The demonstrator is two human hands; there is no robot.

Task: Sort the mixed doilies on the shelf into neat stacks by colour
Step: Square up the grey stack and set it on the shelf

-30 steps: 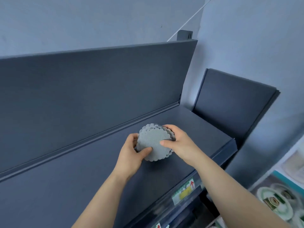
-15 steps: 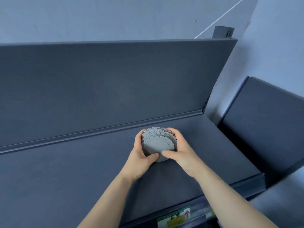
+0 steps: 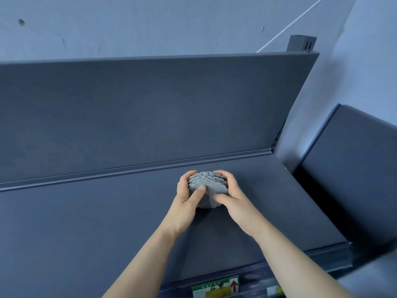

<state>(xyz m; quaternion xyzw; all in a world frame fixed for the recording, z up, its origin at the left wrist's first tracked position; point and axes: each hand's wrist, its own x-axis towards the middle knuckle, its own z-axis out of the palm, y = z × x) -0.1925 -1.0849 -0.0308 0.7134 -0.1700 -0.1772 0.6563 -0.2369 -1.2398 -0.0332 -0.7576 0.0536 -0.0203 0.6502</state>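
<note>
dark grey shelf, right-of-centre, nearer back edge: grey doily stack clamped between left hand and right hand, fingers curled round edges.

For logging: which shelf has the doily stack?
The wide dark shelf ahead, with the grey scalloped doily stack on it, not the smaller shelf at right.
</note>
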